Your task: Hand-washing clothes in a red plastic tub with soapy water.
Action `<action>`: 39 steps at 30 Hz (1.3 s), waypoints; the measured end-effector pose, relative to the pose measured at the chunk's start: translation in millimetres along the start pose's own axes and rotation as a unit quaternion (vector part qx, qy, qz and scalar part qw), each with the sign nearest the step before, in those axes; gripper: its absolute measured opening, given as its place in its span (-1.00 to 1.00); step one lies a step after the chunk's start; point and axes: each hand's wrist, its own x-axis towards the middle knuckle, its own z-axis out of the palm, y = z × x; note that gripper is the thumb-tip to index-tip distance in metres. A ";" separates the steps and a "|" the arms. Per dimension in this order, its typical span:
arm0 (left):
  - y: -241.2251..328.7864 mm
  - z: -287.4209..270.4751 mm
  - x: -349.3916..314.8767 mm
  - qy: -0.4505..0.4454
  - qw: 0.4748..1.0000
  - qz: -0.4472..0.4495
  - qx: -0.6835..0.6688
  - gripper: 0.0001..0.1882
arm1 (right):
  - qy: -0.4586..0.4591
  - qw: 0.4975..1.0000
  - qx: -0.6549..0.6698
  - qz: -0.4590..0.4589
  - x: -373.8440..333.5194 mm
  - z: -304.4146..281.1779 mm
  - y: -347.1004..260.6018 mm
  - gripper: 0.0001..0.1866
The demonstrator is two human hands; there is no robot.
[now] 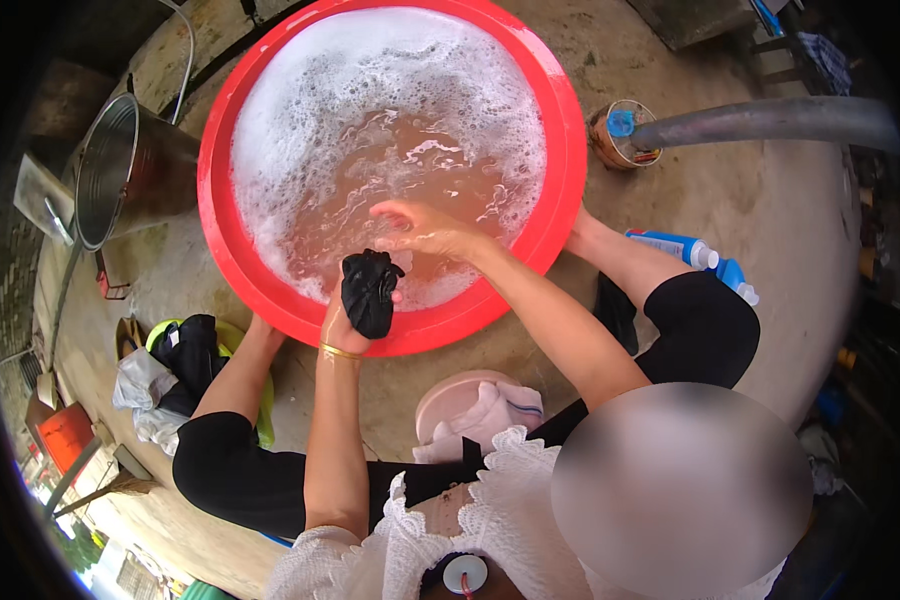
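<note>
A wet, wadded black cloth (372, 293) lies in my left hand (340, 322), over the near rim of a large red basin (567, 150). Fingers and thumb are closed round the cloth, partly hidden behind it; its exact kind does not show. Just beyond it, my right hand (425, 230) hovers above the water, its fingers curved and apart from the thumb, holding nothing. Murky brownish water (410, 180) fills the basin, with thick white suds (300, 110) around its far and left sides.
At the left stand a metal bucket (150, 170) and a heap of dark clothes and plastic bags (165, 375). White cloth (495, 415) lies on a pink stool or tub (445, 400) between my legs. Blue bottles (685, 247) and a small tin (610, 150) are at the right.
</note>
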 end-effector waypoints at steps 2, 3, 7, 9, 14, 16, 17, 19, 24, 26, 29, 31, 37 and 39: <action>5.0 11.6 -19.9 -0.050 0.996 0.071 0.032 -0.71 | 0.209 0.972 -0.049 0.090 7.0 -33.2 35.3 -0.58; 7.4 24.4 -28.8 -0.057 0.996 0.067 0.032 -0.71 | 0.319 0.932 -0.104 0.138 7.1 -62.6 68.1 -0.61; 15.5 43.0 -79.5 -0.092 0.991 0.000 -0.094 -0.49 | 0.474 0.843 -0.066 0.247 13.0 -76.3 134.7 -0.62; 16.8 48.4 -98.2 -0.102 0.994 -0.003 0.028 -0.39 | 0.485 0.843 0.080 0.219 29.8 -67.7 139.8 -0.63; 19.4 41.7 -126.1 -0.082 0.994 -0.042 0.052 -0.29 | 0.208 0.788 0.577 0.060 39.3 -54.8 90.1 -0.58; 21.3 42.3 -131.7 -0.093 0.991 -0.070 0.058 -0.28 | 0.189 0.806 0.559 0.052 23.0 -50.9 56.3 -0.57; 22.1 42.3 -135.2 -0.098 0.990 -0.083 0.061 -0.27 | 0.173 0.821 0.542 0.045 13.7 -45.4 41.2 -0.55; 23.2 50.2 -136.4 -0.101 0.991 -0.079 0.034 -0.34 | 0.192 0.950 0.179 0.172 -6.1 -35.0 18.2 -0.52; 25.9 51.9 -132.7 -0.039 0.997 -0.028 0.058 -0.56 | 0.220 0.921 -0.284 0.150 -88.4 24.6 49.8 -0.64; 27.9 54.9 -134.5 0.011 1.000 -0.011 0.014 -0.66 | 0.316 0.924 -0.067 0.206 -121.6 44.6 65.2 -0.73; 36.0 48.2 -146.4 0.029 0.998 0.037 -0.035 -0.74 | 0.310 0.838 0.228 0.387 -155.2 91.3 32.2 -0.89; 40.7 54.6 -151.5 0.009 0.998 0.055 -0.036 -0.75 | 0.333 0.794 0.316 0.398 -163.7 112.5 33.4 -0.90; 51.8 48.7 -159.8 -0.017 0.992 0.114 -0.046 -0.77 | 0.315 0.744 0.398 0.435 -165.0 147.7 37.6 -0.82; 52.9 45.3 -157.3 -0.003 0.991 0.115 -0.065 -0.78 | 0.328 0.730 0.396 0.450 -162.3 156.0 52.3 -0.76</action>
